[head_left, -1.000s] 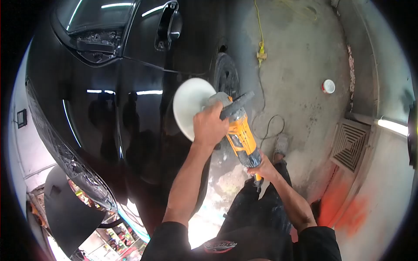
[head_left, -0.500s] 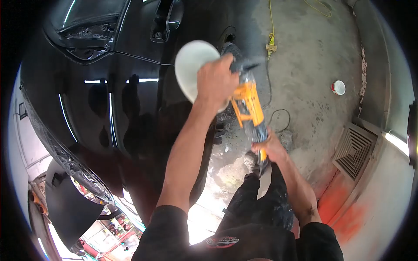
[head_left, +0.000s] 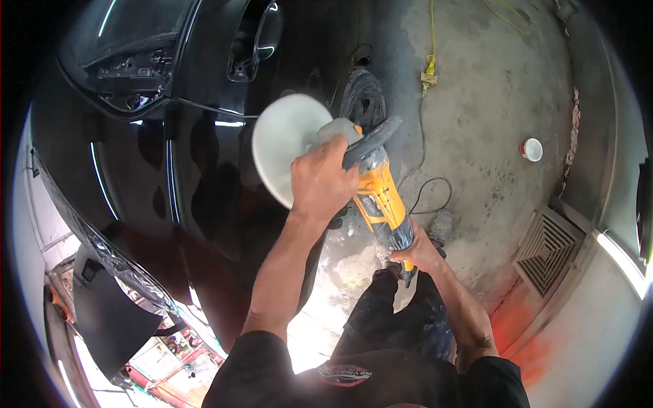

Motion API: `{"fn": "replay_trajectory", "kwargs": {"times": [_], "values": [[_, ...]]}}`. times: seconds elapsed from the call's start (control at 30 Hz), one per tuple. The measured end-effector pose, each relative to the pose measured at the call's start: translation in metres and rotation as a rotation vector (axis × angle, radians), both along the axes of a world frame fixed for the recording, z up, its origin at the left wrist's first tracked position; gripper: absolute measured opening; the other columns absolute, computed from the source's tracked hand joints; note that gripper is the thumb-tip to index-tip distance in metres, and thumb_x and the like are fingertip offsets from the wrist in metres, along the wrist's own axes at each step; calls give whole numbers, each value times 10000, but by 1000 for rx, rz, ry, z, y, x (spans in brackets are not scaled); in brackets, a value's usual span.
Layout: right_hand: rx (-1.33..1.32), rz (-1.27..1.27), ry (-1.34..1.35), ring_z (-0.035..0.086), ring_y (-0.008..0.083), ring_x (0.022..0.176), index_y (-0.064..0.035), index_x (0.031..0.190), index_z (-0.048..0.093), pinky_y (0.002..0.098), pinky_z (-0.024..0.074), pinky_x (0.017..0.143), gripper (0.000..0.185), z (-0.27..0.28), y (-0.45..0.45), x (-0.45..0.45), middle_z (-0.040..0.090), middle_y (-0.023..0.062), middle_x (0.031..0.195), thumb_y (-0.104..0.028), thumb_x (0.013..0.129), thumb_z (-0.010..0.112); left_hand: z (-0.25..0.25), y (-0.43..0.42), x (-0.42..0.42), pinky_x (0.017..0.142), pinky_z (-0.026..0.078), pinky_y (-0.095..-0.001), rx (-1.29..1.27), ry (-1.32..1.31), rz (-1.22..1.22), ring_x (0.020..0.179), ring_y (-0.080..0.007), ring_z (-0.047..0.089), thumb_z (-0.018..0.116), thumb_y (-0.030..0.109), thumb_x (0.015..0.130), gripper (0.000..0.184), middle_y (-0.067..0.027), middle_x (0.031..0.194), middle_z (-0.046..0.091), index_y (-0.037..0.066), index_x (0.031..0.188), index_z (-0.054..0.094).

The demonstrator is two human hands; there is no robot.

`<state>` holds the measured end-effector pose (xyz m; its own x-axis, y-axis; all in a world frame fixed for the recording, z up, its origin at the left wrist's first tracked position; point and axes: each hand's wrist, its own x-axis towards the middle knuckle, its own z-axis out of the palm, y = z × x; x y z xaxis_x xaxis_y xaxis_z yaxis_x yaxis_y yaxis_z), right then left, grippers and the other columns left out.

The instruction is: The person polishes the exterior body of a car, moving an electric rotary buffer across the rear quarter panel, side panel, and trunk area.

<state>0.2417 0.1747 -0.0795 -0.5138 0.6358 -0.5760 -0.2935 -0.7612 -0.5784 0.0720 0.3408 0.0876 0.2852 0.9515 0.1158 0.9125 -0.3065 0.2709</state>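
A yellow and black car polisher (head_left: 382, 197) with a round white pad (head_left: 289, 146) is held between my two hands. My left hand (head_left: 323, 178) is closed around its front handle by the pad. Farther back, my right hand (head_left: 418, 251) wraps the rear grip, close to where the cord leaves the tool. The pad faces the glossy black side of a car (head_left: 218, 177) on my left; I cannot tell whether it touches the panel. Part of the pad is hidden behind my left hand.
A dark cord (head_left: 439, 180) loops over the concrete floor to a yellow extension cord's connector (head_left: 428, 80). To the right lies a white tub (head_left: 531, 149). A wall with a square vent (head_left: 547, 251) runs along the right. The car's tyre (head_left: 364, 98) is beyond the polisher.
The polisher and both hands have shifted slightly left and toward me in the view. More of the tool's head and front handle now shows. Both hands keep their hold.
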Motion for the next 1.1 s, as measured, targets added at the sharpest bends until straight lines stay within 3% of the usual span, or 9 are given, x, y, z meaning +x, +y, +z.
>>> {"fn": "replay_trajectory", "kwargs": {"times": [0.3, 0.37, 0.4, 0.5, 0.57, 0.7, 0.87, 1.0, 1.1], "values": [[137, -58, 3, 652, 172, 782, -2, 1311, 458, 327, 553, 656, 737, -30, 81, 5, 649, 71, 947, 80, 648, 769, 3, 78, 20, 644, 541, -449, 209, -2, 16, 731, -391, 673, 753, 123, 708, 235, -193, 798, 681, 34, 896, 645], [162, -28, -15, 662, 171, 810, -2, 1315, 456, 333, 561, 683, 767, -29, 72, 6, 662, 74, 968, 75, 630, 791, 8, 61, 13, 643, 545, -468, 211, -4, 12, 725, -390, 678, 739, 151, 697, 281, -174, 794, 692, 62, 951, 661], [130, -45, -118, 661, 181, 949, 6, 1342, 443, 343, 553, 816, 837, -17, 57, 4, 664, 82, 1058, 50, 601, 828, 15, 41, 10, 650, 541, -442, 163, 45, 28, 727, -390, 673, 764, 113, 703, 255, -203, 799, 670, 16, 904, 641], [288, 19, -176, 618, 184, 1088, 6, 1374, 433, 337, 495, 960, 893, -14, -10, 0, 643, 82, 1155, 19, 586, 852, 25, -30, -7, 618, 532, -444, 82, 12, 40, 717, -408, 657, 783, 77, 669, 295, -188, 738, 623, 0, 891, 605], [176, 14, -9, 551, 143, 1162, -35, 1358, 469, 337, 422, 1044, 877, -2, -56, -6, 610, 26, 1207, -1, 574, 860, 28, -78, -17, 576, 504, -440, 75, 8, 2, 645, -399, 605, 755, 55, 672, 268, -169, 737, 598, 5, 886, 603], [221, 150, -68, 569, 188, 1174, -27, 1388, 431, 349, 443, 1024, 908, -4, -132, -10, 614, 90, 1219, -23, 596, 875, 28, -144, -34, 521, 458, -421, -47, 35, 73, 573, -355, 574, 722, 6, 663, 204, -133, 664, 559, 26, 766, 546], [324, 189, -94, 605, 224, 1158, -41, 1369, 435, 345, 465, 991, 857, 14, -102, -11, 631, 158, 1199, -43, 628, 865, 62, -139, -33, 490, 435, -395, 49, 39, 77, 519, -323, 551, 735, -11, 659, 195, -122, 618, 538, 50, 711, 557], [418, 105, -211, 584, 183, 1146, -30, 1350, 445, 359, 458, 1008, 841, 57, -36, -15, 619, 92, 1199, -35, 619, 860, 106, -96, -33, 495, 457, -357, 208, 73, 110, 519, -319, 577, 704, 1, 684, 160, -121, 635, 563, 48, 695, 551], [464, 53, -227, 625, 221, 1141, -33, 1382, 432, 339, 476, 985, 840, 95, 9, -10, 648, 138, 1187, -26, 637, 821, 121, -84, -40, 503, 471, -338, 255, 24, 189, 511, -306, 588, 683, 25, 711, 153, -124, 646, 582, 31, 709, 531]]}}
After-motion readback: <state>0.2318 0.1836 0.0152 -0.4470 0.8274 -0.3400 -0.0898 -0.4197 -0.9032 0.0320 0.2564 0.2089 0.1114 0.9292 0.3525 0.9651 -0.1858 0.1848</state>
